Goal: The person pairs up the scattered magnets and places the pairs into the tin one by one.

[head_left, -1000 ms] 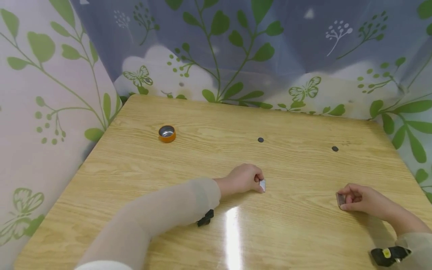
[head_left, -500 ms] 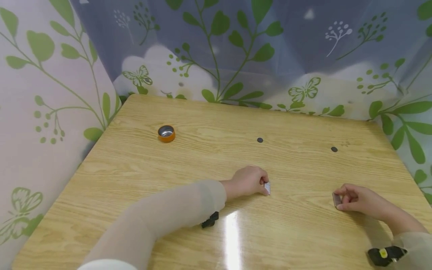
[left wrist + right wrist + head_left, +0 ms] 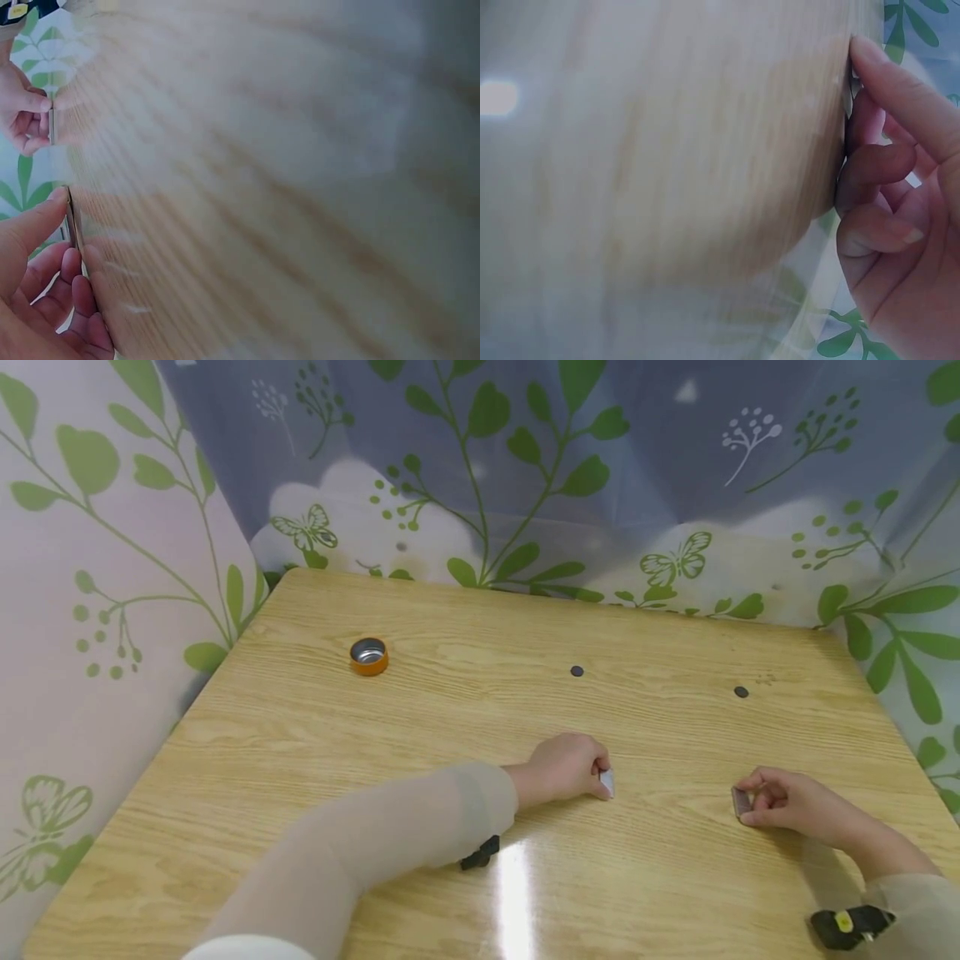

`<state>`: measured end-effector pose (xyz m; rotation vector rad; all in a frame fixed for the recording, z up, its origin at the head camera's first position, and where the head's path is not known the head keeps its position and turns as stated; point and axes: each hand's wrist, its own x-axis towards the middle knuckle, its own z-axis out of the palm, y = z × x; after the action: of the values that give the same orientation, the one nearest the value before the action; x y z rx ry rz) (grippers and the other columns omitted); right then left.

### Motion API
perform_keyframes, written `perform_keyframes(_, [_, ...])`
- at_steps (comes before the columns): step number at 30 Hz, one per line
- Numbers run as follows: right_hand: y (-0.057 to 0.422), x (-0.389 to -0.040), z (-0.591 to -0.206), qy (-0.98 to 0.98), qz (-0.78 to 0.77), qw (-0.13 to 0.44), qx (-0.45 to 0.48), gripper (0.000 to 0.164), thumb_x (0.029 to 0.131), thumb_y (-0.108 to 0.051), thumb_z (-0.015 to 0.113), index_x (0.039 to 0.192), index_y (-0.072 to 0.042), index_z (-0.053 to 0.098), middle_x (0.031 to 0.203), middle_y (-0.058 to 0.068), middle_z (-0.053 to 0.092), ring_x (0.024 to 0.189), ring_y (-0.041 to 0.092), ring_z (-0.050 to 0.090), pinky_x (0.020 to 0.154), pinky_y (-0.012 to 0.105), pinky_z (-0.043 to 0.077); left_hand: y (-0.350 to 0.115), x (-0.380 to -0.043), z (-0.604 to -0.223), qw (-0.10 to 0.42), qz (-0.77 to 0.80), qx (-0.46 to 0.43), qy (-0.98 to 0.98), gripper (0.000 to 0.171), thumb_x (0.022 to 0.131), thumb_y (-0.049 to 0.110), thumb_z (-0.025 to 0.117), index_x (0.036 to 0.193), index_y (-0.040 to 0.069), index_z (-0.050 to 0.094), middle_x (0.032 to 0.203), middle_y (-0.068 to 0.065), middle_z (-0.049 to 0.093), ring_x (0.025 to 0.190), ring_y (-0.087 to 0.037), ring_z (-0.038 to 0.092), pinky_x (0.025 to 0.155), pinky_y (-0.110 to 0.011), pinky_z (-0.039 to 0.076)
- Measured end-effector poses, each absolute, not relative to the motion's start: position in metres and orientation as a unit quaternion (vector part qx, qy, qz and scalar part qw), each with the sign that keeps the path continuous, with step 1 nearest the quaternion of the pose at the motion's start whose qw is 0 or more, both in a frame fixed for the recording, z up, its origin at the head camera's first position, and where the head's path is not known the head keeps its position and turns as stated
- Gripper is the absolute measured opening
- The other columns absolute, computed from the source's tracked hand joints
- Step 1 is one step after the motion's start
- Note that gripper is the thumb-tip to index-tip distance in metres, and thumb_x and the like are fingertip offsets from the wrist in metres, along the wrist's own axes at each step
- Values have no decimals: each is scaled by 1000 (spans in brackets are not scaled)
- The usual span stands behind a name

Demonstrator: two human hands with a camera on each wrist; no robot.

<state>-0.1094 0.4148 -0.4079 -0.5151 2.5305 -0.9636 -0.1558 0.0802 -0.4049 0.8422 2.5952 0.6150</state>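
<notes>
My left hand [image 3: 566,766] pinches a small, flat, silvery rectangular piece [image 3: 607,783] between thumb and fingers, low over the wooden table. To the right, a small, flat, brownish-grey rectangular piece [image 3: 741,805] is pinched by my right hand [image 3: 795,802], also close to the tabletop. The two pieces face each other with a stretch of wood between them. In the left wrist view the silvery piece [image 3: 70,217] appears edge-on, with the other piece [image 3: 52,126] beyond it. Fingers mostly hide the right-hand piece in the right wrist view.
An orange bowl [image 3: 369,657] with a metal inside stands at the back left of the table [image 3: 465,693]. Two dark round discs lie further back: one disc [image 3: 577,672] near the middle, another disc [image 3: 741,692] to the right. Leaf-patterned cloth [image 3: 480,468] borders the table behind.
The left hand has slid rightward with the silvery piece, while the right hand has shifted slightly left with its piece. The gap between them has narrowed.
</notes>
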Motion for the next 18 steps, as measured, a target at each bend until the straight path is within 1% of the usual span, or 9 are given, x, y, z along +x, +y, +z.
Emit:
perform_keyframes(6, [414,-109,-410,900,-347,179,-194,31,81,-3,69,105,10,54,70,-7,55,62,4,49,56,22,38,82,-156,-405,169,219,295,915,23,77,36,77,90,21,67,73,14,54,70,-4,48,56,-18,38])
perform_keyframes(18, [407,-110,-406,905,-336,191,-179,35,82,-7,70,109,10,54,72,-6,56,63,5,49,58,22,39,85,-152,-402,168,216,296,915,26,77,36,76,95,20,68,76,14,54,72,-3,49,59,-18,39])
